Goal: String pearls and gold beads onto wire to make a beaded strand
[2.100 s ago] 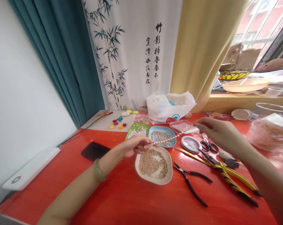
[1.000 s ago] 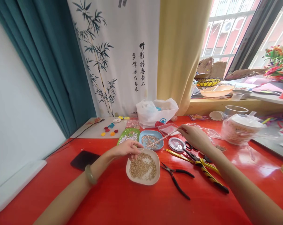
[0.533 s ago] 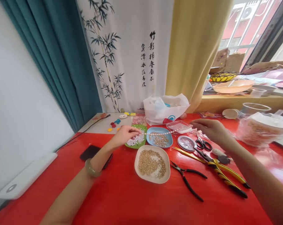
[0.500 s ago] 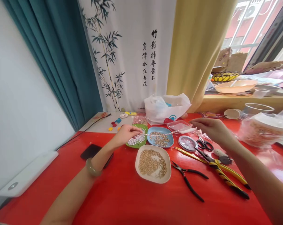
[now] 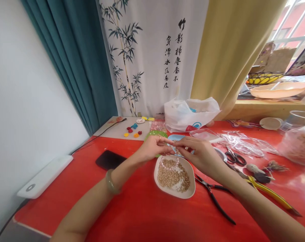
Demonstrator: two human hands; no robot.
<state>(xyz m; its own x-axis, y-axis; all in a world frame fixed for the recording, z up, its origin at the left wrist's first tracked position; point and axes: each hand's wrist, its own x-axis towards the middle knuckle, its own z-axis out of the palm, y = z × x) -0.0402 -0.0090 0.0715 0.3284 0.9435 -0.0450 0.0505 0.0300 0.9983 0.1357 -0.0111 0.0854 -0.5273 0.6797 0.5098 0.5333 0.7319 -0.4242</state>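
My left hand [image 5: 154,148] and my right hand [image 5: 199,151] meet fingertip to fingertip above the cream dish [image 5: 167,191]. Both are closed in a pinch on a thin beaded strand [image 5: 178,162], which hangs below them in a loop. Its ends are hidden by my fingers. Small gold beads [image 5: 171,176] lie in the cream dish under the strand. Behind my hands are a green dish [image 5: 157,133] and a blue dish [image 5: 174,137], both partly covered by them. Black-handled pliers [image 5: 216,201] lie right of the cream dish, partly under my right forearm.
A black phone [image 5: 110,159] lies near my left forearm. Scissors [image 5: 235,157], clear plastic packets [image 5: 240,143] and yellow-handled pliers [image 5: 271,193] are at the right. A white plastic bag [image 5: 180,116] stands at the back. Colourful small pieces [image 5: 134,126] sit on a grey board.
My hands were apart with the beaded strand stretched between them. They have come together over the cream dish, and the strand now droops in a loop. The view has shifted slightly.
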